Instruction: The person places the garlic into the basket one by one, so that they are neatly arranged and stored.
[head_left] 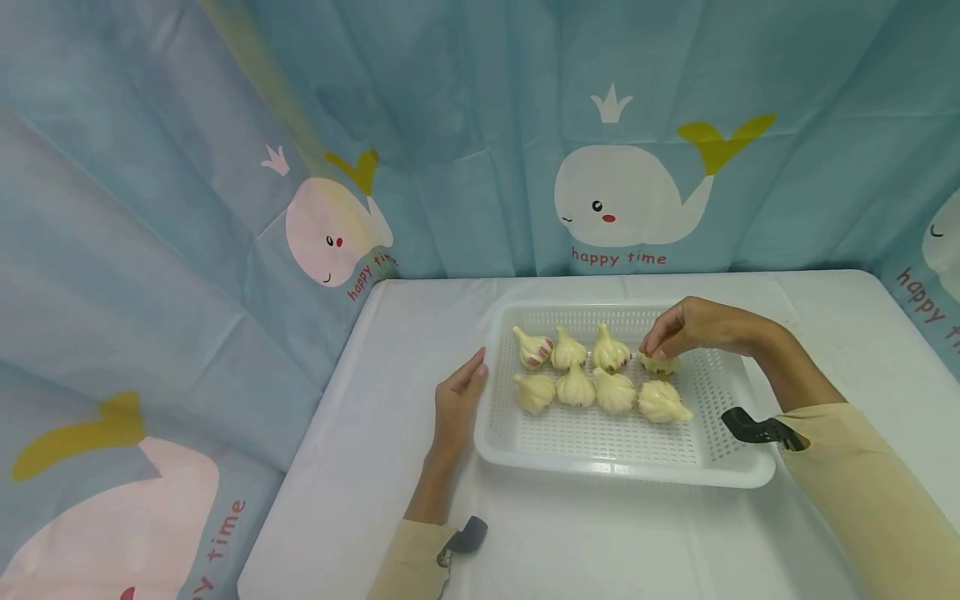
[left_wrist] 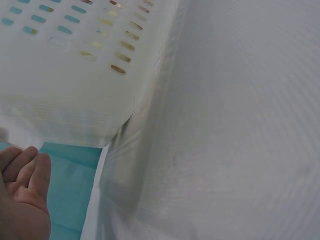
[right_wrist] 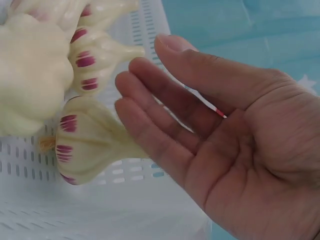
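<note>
Several garlic bulbs (head_left: 575, 387) lie in two rows inside a white perforated plastic basket (head_left: 615, 471). My right hand (head_left: 686, 325) is over the rightmost bulb of the back row (head_left: 658, 364), partly covering it. In the right wrist view, the loosely bent fingers of that hand (right_wrist: 215, 135) overlap the neck of a purple-streaked garlic bulb (right_wrist: 85, 140), with the thumb apart from them. At the basket's left edge my left hand (head_left: 457, 408) has its extended fingers right beside the rim. The left wrist view catches that hand (left_wrist: 25, 190) below the basket's slotted side (left_wrist: 50, 90).
A white cloth covers the table (head_left: 360, 475) under the basket. Behind and to the left hangs a blue curtain (head_left: 457, 167) printed with whales. Dark wrist straps (head_left: 761, 429) sit at both beige sleeves (head_left: 862, 483).
</note>
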